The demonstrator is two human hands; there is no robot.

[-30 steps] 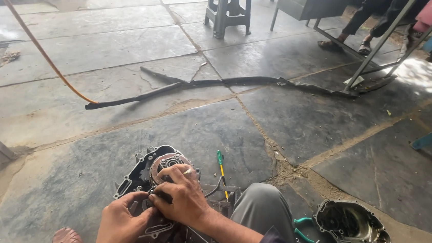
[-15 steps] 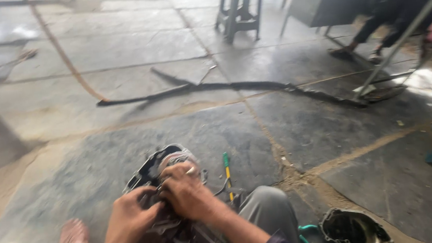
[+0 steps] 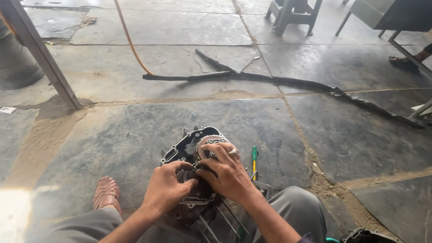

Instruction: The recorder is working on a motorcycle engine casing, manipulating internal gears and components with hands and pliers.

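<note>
Both hands work on a dark engine case (image 3: 187,149) that sits on the stone floor (image 3: 124,128) between the person's knees. The left hand (image 3: 167,187) curls its fingers (image 3: 182,166) around the case's near edge, gripping it. The right hand (image 3: 228,174) lies over the round silver part (image 3: 208,140) — fingers (image 3: 217,152) bent and pressing on it. Just right of those fingers lies a green-handled screwdriver (image 3: 253,154); well beyond them, a long black rubber strip (image 3: 274,81) crosses the floor.
</note>
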